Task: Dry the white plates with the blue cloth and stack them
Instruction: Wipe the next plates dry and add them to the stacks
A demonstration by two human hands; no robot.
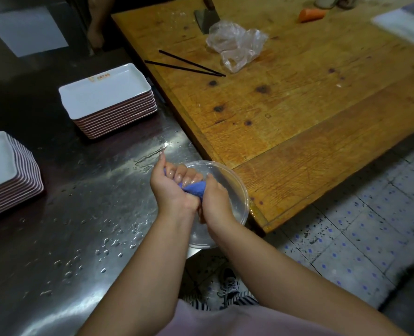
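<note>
head | left hand and right hand both grip the rolled blue cloth over clear bowl at steel table edge | plate stacks far left | step: wring; twist hands oppositely, drip into bowl, then wipe.

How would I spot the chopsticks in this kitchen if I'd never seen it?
Find the big wooden table right of the steel counter. Near its far left edge, beside a crumpled plastic bag, lie the chopsticks: two thin black sticks meeting at one end, the only dark straight things there.
</note>
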